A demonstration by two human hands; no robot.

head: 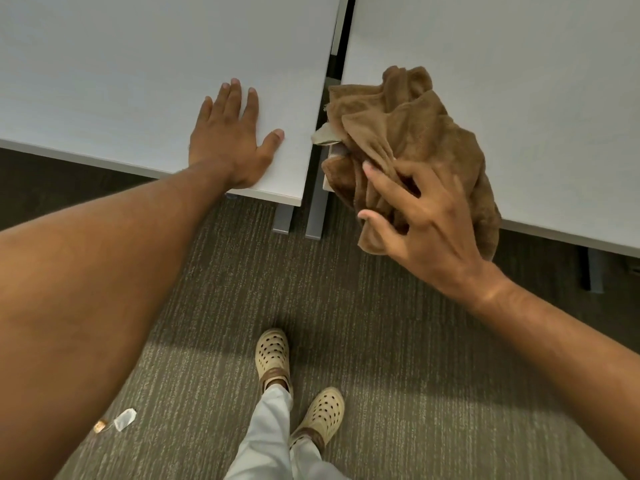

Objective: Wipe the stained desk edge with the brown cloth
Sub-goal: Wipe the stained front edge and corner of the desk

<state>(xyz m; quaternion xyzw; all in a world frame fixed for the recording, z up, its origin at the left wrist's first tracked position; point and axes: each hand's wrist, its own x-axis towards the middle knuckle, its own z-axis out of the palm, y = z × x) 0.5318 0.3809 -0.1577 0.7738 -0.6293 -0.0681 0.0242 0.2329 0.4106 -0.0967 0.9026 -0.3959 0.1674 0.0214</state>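
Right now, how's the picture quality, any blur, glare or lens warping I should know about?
Head view: sharp, no real motion blur; wide-angle lens bows the desk edges and swells the left forearm; soft overhead light, no glare on the white tops; a shadow band crosses the carpet behind the shoes; brown cloth folds read clearly.

Two pale grey worktops fill the top of the frame, the left worktop [121, 64] and the right worktop [519, 81], a dark narrow gap between them. Grey metal legs [317, 209] stand below the gap on ribbed grey-green carpet [398, 341], lit in a bright band across the lower frame.
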